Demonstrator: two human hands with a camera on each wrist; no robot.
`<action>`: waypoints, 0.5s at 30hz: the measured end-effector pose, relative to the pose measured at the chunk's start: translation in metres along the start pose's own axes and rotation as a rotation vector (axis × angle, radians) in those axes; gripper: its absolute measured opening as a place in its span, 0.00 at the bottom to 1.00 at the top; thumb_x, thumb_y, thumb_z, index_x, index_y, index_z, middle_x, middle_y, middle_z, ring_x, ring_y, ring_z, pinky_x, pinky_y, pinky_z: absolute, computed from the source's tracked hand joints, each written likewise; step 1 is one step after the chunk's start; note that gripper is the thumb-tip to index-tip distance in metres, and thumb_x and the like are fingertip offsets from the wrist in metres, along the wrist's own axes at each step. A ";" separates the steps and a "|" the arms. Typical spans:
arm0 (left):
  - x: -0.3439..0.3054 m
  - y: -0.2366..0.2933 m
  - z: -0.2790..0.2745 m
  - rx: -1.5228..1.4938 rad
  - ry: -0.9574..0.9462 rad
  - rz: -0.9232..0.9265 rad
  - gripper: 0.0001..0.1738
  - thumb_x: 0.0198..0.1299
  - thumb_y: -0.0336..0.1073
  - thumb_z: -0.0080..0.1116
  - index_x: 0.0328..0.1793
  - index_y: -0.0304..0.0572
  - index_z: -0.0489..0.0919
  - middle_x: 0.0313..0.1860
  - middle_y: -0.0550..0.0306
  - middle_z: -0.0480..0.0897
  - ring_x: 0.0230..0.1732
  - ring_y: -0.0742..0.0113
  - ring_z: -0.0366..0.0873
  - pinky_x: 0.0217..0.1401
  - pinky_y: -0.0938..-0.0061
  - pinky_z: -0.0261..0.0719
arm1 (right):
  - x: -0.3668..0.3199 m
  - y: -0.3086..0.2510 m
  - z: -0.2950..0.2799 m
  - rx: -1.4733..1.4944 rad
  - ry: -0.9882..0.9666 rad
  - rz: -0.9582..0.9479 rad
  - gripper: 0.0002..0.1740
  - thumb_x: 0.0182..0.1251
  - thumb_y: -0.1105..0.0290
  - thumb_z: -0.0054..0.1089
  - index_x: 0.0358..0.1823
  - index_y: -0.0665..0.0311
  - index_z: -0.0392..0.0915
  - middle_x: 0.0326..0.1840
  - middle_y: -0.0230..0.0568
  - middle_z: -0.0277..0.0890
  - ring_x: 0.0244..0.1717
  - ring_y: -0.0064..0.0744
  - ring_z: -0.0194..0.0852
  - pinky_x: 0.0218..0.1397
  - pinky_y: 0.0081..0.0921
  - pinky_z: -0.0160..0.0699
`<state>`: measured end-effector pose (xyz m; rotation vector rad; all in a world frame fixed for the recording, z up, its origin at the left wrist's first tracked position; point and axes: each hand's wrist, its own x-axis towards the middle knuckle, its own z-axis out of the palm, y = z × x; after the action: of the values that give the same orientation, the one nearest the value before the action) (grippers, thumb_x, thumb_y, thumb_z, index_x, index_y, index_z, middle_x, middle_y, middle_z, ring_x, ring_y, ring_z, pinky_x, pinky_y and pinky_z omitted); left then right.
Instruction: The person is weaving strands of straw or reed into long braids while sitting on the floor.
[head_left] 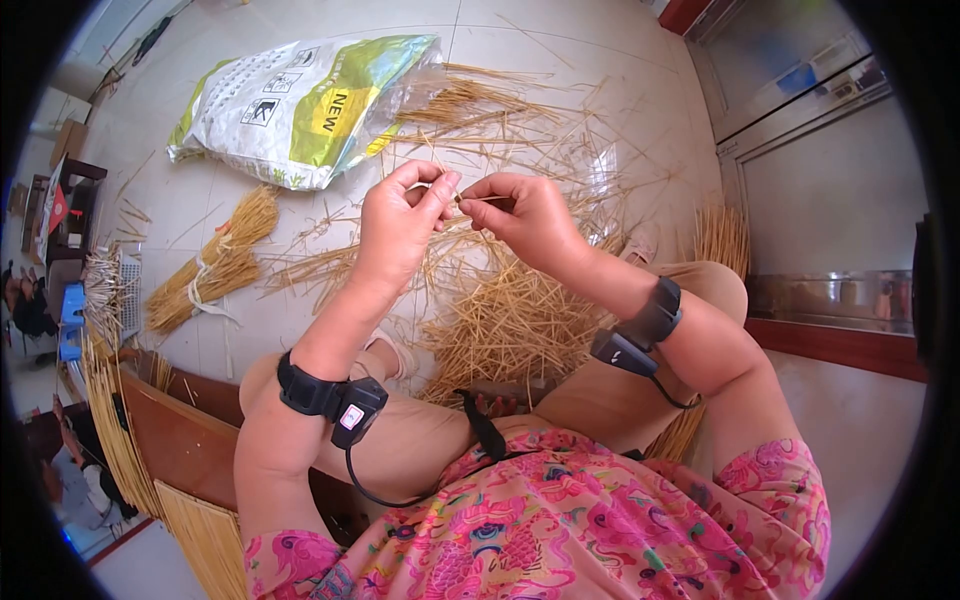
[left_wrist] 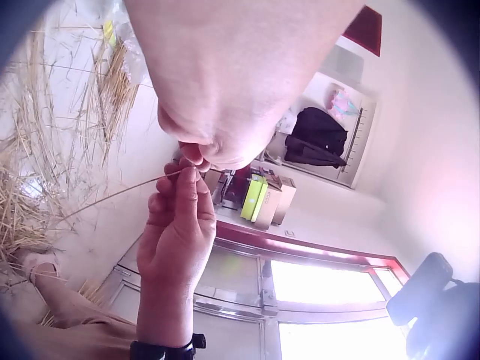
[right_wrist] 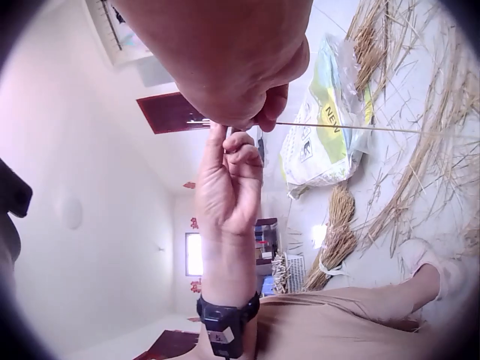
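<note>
Both hands meet in front of the body, over the straw-strewn floor. The left hand [head_left: 400,220] pinches a thin straw stalk [right_wrist: 360,127] between thumb and fingers. Facing it, the right hand [head_left: 530,215] pinches the stalk too, thumb against forefinger, its fingertips right at the left hand's. In the left wrist view, a long end of straw sticks out past the right hand's fingers. A small dark spot shows between the fingertips in the head view. Below the hands lies a loose heap of cut straw [head_left: 510,325] between the person's legs.
A white and green plastic sack [head_left: 270,110] lies at the back, with straw at its mouth. Left of the heap is a tied straw bundle [head_left: 225,255]. A brown wooden piece [head_left: 180,430] stands near the left knee. A glass-paneled door [head_left: 830,190] borders the right side.
</note>
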<state>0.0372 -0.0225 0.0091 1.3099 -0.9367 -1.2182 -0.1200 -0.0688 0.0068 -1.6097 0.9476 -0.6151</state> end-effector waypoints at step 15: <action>0.006 0.008 -0.012 -0.061 0.097 0.124 0.06 0.63 0.33 0.54 0.34 0.40 0.74 0.27 0.65 0.76 0.25 0.83 0.68 0.29 0.87 0.65 | 0.008 0.013 -0.005 0.105 0.052 0.051 0.09 0.65 0.70 0.56 0.36 0.70 0.74 0.28 0.34 0.77 0.27 0.18 0.71 0.30 0.17 0.72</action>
<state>0.0511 -0.0268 0.0148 1.2329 -0.8916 -1.0704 -0.1227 -0.0792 -0.0057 -1.4785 0.9761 -0.6637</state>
